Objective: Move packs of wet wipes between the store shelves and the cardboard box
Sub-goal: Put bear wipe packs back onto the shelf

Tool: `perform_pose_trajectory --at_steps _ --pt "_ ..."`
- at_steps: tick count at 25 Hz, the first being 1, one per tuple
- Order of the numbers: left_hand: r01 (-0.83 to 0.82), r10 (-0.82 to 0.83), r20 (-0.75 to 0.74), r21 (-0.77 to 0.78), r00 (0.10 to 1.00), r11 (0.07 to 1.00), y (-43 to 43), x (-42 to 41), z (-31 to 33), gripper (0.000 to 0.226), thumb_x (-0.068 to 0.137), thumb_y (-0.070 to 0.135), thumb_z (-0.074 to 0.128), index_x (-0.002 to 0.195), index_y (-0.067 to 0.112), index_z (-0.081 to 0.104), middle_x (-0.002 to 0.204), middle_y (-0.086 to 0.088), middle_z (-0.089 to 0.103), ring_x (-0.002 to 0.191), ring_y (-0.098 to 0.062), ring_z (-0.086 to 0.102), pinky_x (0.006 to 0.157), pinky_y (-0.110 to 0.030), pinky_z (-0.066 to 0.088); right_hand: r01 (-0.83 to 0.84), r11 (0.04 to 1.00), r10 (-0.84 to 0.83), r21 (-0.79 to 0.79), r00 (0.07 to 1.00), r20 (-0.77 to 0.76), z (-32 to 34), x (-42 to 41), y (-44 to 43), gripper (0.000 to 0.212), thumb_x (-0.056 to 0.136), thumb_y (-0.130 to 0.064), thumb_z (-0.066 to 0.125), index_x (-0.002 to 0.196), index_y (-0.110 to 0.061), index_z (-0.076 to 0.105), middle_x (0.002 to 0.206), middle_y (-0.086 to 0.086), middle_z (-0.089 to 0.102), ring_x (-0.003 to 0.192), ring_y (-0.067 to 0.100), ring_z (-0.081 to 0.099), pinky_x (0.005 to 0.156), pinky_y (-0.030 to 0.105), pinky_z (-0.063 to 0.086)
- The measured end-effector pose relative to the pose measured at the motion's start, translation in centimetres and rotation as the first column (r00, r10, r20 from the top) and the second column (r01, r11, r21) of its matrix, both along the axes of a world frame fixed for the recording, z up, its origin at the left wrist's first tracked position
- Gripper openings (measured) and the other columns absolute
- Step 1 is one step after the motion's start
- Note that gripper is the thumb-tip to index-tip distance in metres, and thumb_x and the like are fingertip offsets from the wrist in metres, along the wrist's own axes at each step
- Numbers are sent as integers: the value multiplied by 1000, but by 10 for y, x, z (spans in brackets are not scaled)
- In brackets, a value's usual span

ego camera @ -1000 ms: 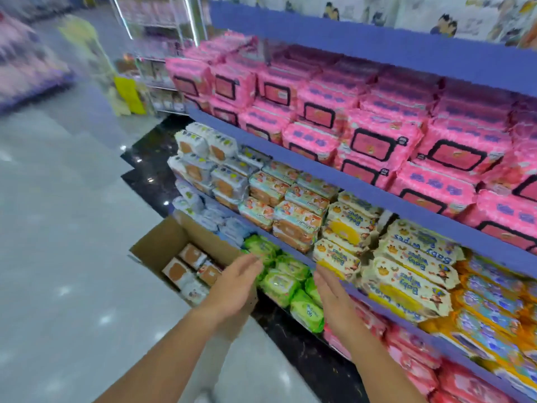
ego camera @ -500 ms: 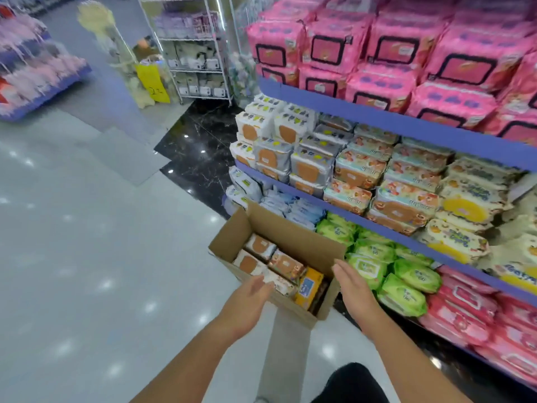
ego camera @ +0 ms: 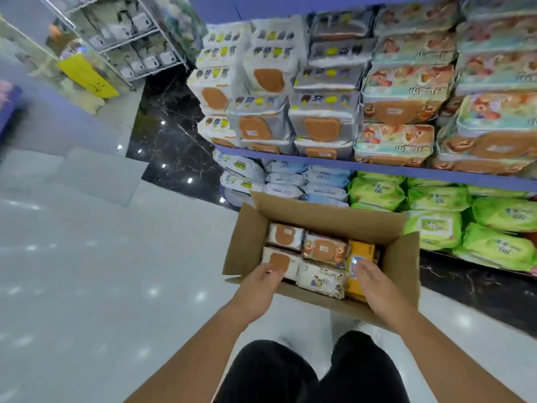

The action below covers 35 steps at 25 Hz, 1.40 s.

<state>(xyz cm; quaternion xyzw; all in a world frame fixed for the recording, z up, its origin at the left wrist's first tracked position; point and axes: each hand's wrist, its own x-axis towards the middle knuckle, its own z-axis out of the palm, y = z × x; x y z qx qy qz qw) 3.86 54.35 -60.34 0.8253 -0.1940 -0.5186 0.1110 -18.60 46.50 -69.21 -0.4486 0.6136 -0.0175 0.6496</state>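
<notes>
Head view: my left hand (ego camera: 261,282) reaches over the box (ego camera: 319,216) rim, fingers loose on a white pack (ego camera: 286,260), grasping nothing; right hand (ego camera: 370,276) rests straight-fingered on a yellow pack (ego camera: 361,250), unclenched; box sits on the floor (ego camera: 87,257) before the shelves (ego camera: 377,167).

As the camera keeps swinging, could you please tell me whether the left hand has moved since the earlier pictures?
Yes: the left hand has gone forward, from short of the cardboard box to over its near-left pack.

Green packs (ego camera: 376,194): "66" printed on front.
</notes>
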Motion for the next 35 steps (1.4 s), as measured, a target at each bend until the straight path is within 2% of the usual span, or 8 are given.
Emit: perform_pose_trajectory --at_steps 10,14,16,18,21,24,29,35 --pt "191 -200 27 193 979 962 -93 118 -293 64 91 60 51 143 24 51 131 -1 64 110 -21 64 95 -33 50 170 983 -160 69 979 -124 -278 82 -51 60 104 -49 43 155 -21 33 160 5 37 145 28 36 113 40 31" --pt "229 -245 71 182 967 956 -124 153 -387 54 88 52 55 132 20 58 119 -4 70 102 -23 68 95 -41 55 266 960 -249 86 953 -173 -359 102 -60 55 96 -40 63 143 -16 47 132 0 57 126 30 55 95 34 41" --pt "196 -216 110 169 970 966 -136 165 -419 29 96 35 59 117 16 59 113 -8 67 104 -26 65 98 -39 52 329 941 -307 78 929 -208 -391 107 -61 70 81 -44 79 136 -16 46 127 0 62 115 28 61 96 38 49" --pt "139 -160 118 169 980 976 -140 171 -451 48 86 41 72 123 15 55 118 -7 64 108 -26 63 97 -36 52 349 935 -325 65 915 -240 -419 105 -62 94 62 -50 92 135 -14 44 124 2 63 111 27 64 98 43 52" --pt "147 -169 183 129 968 981 -136 169 -482 98 52 65 81 133 19 51 133 1 57 117 -17 59 102 -38 52 354 927 -323 124 922 -212 -435 100 -66 110 35 -68 95 128 -23 55 119 -4 69 108 23 67 95 45 54" --pt "125 -135 183 68 974 990 -122 172 -496 106 35 78 86 123 26 60 128 4 61 109 -16 65 98 -41 56 420 900 -399 114 901 -169 -422 96 -66 76 52 -50 94 114 -21 62 107 -6 70 95 16 66 84 38 51" --pt "-71 76 -48 103 996 992 -115 172 -490 62 56 52 96 105 20 76 100 -1 79 95 -24 75 93 -46 59 559 826 -537 70 820 -198 -412 75 -58 80 42 -57 96 108 -24 64 104 -3 73 95 18 68 91 42 54" --pt "-146 167 -112 171 980 974 -130 170 -492 88 41 61 94 115 18 72 107 -3 77 98 -21 71 90 -35 55 597 775 -600 206 798 -56 -427 61 -44 106 34 -61 98 126 -25 60 111 -3 76 106 22 72 100 47 52"
